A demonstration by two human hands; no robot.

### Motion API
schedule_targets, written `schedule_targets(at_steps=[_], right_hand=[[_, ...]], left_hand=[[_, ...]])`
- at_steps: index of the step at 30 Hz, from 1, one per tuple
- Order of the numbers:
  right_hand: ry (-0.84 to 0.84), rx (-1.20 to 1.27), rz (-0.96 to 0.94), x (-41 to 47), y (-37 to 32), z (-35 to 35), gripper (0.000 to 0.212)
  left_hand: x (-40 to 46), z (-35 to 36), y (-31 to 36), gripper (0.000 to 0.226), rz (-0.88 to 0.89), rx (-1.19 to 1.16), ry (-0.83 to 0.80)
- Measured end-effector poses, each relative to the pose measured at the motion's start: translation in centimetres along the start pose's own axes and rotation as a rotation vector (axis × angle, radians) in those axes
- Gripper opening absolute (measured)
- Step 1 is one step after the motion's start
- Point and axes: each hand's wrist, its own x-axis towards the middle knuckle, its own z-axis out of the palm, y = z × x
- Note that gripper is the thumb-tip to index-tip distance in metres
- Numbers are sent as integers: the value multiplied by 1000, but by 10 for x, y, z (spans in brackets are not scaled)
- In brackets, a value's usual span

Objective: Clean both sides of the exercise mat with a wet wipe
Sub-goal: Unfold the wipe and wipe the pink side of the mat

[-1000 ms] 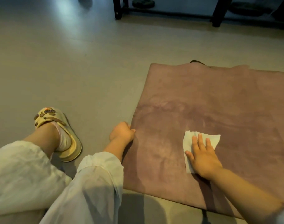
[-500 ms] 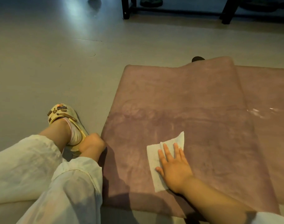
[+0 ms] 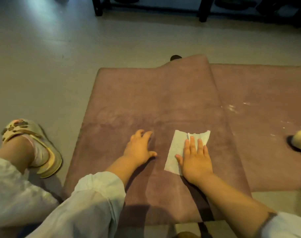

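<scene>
A purple exercise mat (image 3: 163, 103) lay folded on the floor (image 3: 43, 74). The right hand (image 3: 196, 158) pressed flat, fingers straight, on a white wet wipe (image 3: 179, 145) at five o'clock. The left hand (image 3: 139, 148) rested spread, grasping nothing, at its nine o'clock.

The mat (image 3: 163, 100) looks matt and suede-like, with pale chalky smears. The wipe (image 3: 180, 148) is thin, crinkled white paper or cloth. The floor (image 3: 43, 66) is smooth, faintly glossy. The sleeve (image 3: 88, 203) is light woven cloth.
</scene>
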Motion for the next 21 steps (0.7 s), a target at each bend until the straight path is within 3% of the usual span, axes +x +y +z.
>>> schedule_targets(at_steps=[4, 8, 13, 21], right_hand=[[5, 49, 86, -18, 54, 13, 95], [-48, 28, 104, -14, 88, 23, 85], [-53, 34, 155, 34, 96, 4, 71], [-88, 213, 245, 130, 113, -27, 70]], left_hand=[[2, 21, 54, 107, 51, 23, -186], [1, 34, 78, 114, 54, 180, -324], [6, 46, 75, 113, 66, 264, -343], [23, 54, 80, 113, 32, 315, -454]])
